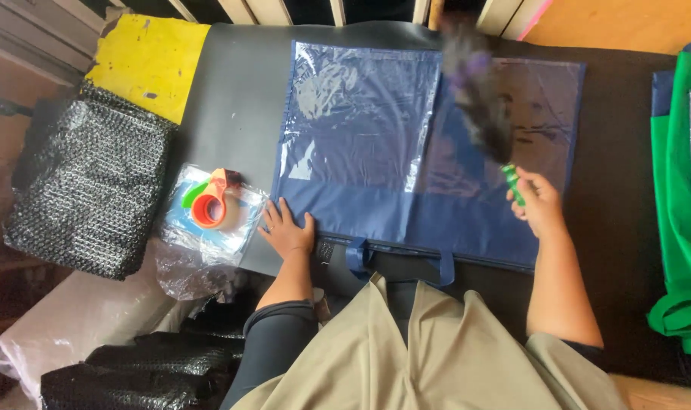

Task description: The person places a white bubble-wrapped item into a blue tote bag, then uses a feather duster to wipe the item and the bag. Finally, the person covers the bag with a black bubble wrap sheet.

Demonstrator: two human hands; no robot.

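- Our left hand (288, 231) lay flat, fingers spread, on the near corner of the flat navy bag (406, 197) with its glossy clear panel.
- Our right hand (539, 201) gripped a fluffy dark duster (478, 95) by its green handle, above the bag.
- Left of our left hand sat an orange tape roll (209, 209) on crinkled plastic.

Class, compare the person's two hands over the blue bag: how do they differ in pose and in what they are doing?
The left hand lies flat, fingers spread, pressing the near left corner of the navy bag; the right hand is closed in a fist, raised above the bag's right side. The left hand holds nothing; the right hand grips the green handle of a dark feather duster, which is blurred. Both are bare and over the same bag.
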